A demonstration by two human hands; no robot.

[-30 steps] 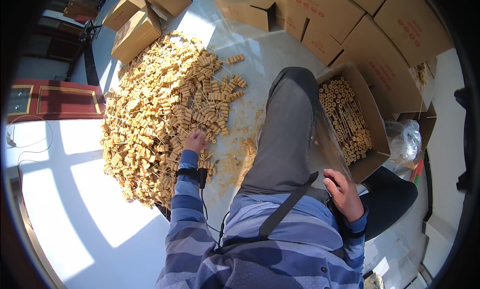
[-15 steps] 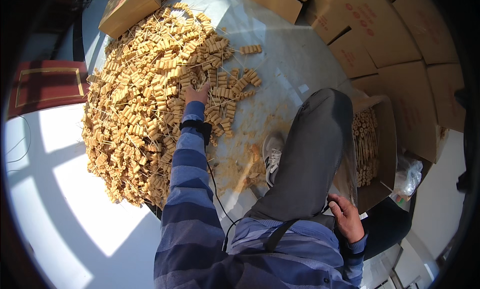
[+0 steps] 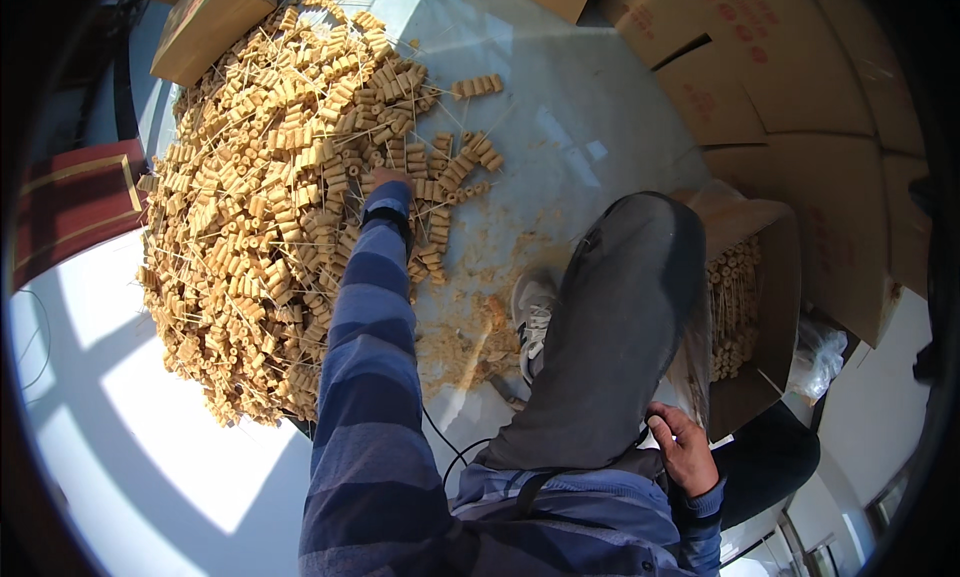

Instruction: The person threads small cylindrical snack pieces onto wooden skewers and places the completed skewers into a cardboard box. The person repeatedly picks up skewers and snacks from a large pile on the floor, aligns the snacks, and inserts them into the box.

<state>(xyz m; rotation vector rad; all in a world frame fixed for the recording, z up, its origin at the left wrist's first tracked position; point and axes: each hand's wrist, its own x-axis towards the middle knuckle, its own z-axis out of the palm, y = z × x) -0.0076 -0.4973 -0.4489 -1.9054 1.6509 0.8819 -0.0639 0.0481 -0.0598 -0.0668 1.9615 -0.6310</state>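
Note:
A large heap of tan, ridged food pieces on thin sticks [image 3: 250, 207] is piled on the left. My left hand [image 3: 390, 177] reaches into its right side, touching the skewers there. The fingers are mostly hidden among the pieces, so their grip does not show. Low on the right, my right hand [image 3: 685, 451] rests beside my thigh with its fingers curled in. What they hold, if anything, cannot be made out. Close by it stands an open cardboard box [image 3: 775, 277] lined with clear plastic, with skewers [image 3: 733, 302] lined up inside.
Tall cardboard cartons [image 3: 800, 67] stand along the right. Another carton [image 3: 212, 27] sits behind the heap. A dark red panel [image 3: 75, 212] lies at the left. Crumbs [image 3: 470, 337] are scattered near my shoe [image 3: 535, 322]. A clear plastic bag [image 3: 815, 362] is beside the box.
The view has shifted slightly, so the heap appears further left. My left hand has gone deeper into the heap's edge, and less of it shows. My right hand stays beside my thigh.

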